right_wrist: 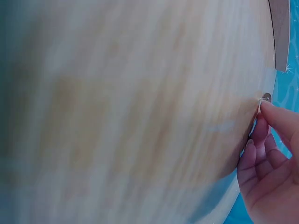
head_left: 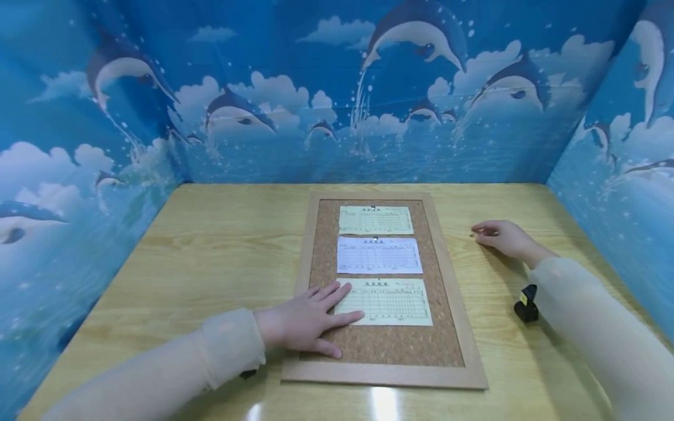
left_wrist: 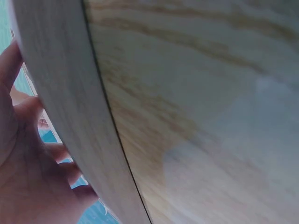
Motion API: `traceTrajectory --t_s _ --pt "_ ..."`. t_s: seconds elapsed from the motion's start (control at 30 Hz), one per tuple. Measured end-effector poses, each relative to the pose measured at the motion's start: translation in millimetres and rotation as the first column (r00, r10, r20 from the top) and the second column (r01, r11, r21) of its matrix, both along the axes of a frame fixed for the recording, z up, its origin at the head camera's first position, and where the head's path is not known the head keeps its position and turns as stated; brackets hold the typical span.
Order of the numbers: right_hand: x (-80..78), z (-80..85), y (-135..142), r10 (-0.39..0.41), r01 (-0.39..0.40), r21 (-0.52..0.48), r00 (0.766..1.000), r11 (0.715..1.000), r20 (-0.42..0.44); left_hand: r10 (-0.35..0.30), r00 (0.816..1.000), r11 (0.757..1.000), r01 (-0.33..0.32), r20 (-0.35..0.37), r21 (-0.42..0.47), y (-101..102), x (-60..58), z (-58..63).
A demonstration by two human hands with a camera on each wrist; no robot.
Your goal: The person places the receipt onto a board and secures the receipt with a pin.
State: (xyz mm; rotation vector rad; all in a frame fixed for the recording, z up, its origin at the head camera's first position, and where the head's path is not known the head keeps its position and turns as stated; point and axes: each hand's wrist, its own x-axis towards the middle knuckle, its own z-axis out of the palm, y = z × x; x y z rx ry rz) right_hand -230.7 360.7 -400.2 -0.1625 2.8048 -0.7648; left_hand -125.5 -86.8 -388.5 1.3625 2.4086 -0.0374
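My left hand [head_left: 310,320] lies with spread fingers on the lower left of the corkboard [head_left: 389,348], its fingertips pressing the left edge of the lowest slip, a pale green printed form [head_left: 397,301]. In the left wrist view, the left hand [left_wrist: 35,154] reaches over the wooden frame [left_wrist: 60,84]. Off the board's right side, my right hand [head_left: 502,238] is low over the table. Its thumb and forefinger pinch a small metal thumbtack [right_wrist: 266,97], seen at the fingertips in the right wrist view.
Higher on the board are a white form [head_left: 379,257] and another pale green form [head_left: 375,221], each with a tack at its top edge. The board lies on a wood-grain table [head_left: 226,251]. A dolphin-print curtain [head_left: 316,146] stands behind and on both sides.
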Motion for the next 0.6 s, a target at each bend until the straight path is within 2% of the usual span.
traceTrajectory --t_s 0.37,0.6 --pt "-2.0 1.8 -0.5 -0.005 0.004 -0.006 1.0 1.0 -0.022 -0.007 0.999 1.0 0.007 -0.039 -0.006 -0.1 0.0 0.9" --pt "-3.8 -4.0 2.1 -0.02 0.02 0.009 1.0 1.0 -0.007 0.002 1.0 1.0 -0.003 -0.007 -0.013 -0.3 1.3 2.1"
